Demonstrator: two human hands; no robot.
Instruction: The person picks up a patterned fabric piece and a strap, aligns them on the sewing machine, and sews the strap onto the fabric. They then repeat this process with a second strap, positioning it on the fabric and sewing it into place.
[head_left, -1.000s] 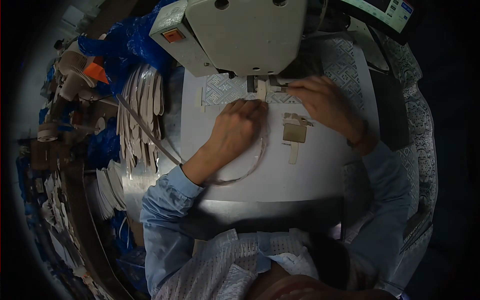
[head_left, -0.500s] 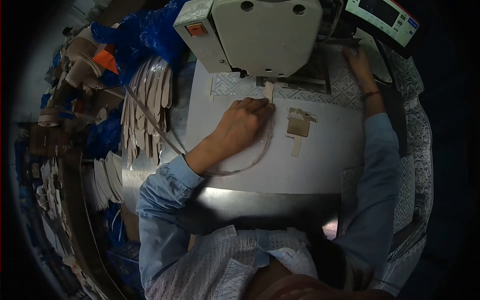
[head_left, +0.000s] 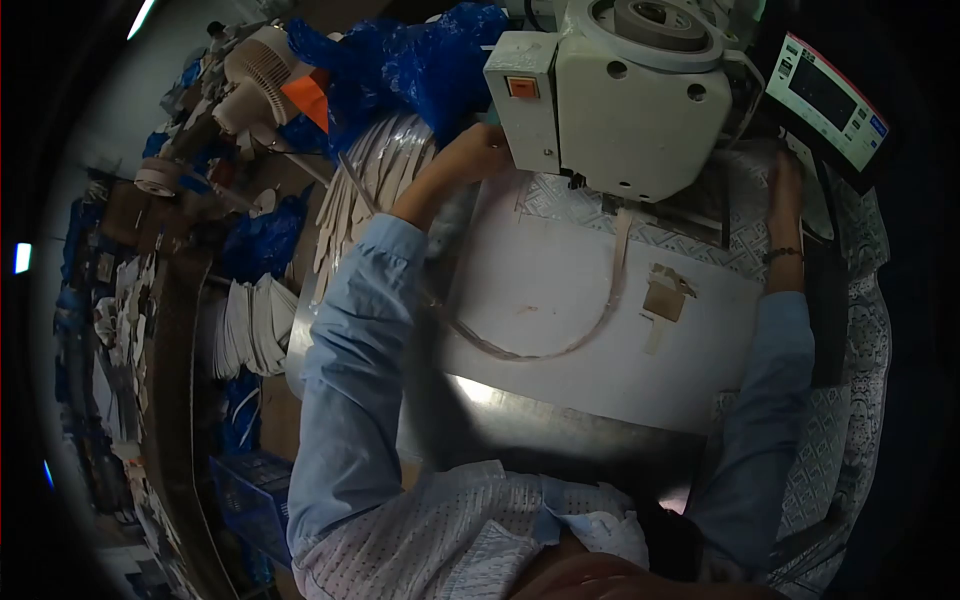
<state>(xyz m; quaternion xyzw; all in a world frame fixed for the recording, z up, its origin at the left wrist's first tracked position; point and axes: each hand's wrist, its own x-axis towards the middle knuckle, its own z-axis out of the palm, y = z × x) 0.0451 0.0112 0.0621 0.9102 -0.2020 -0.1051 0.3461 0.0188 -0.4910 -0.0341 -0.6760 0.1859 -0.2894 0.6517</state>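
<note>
My left hand [head_left: 474, 158] reaches to the left side of the sewing machine [head_left: 640, 125], its fingertips hidden behind the grey box with the orange switch. Along the right edge of the patterned fabric [head_left: 570, 212] lies my right hand [head_left: 787, 190], fingers stretched forward beside the machine. A narrow pale strip [head_left: 621, 250] comes out from under the machine head and curves in a wide loop over the white sheet [head_left: 560, 290]. On that sheet, right of the loop, sits a small brown patch [head_left: 664, 300] with tape.
Many pale strips [head_left: 375, 175] hang in a bundle at the left, below blue plastic [head_left: 420, 65]. A beige fan [head_left: 255, 80] stands behind them. A lit control screen [head_left: 825, 100] is at the upper right. A blue basket [head_left: 250, 505] sits low at the left.
My left hand has left the strip under the machine head and moved up and left to the machine's side. The strip's loop is now uncovered. My right hand stays by the fabric; the view has shifted.
</note>
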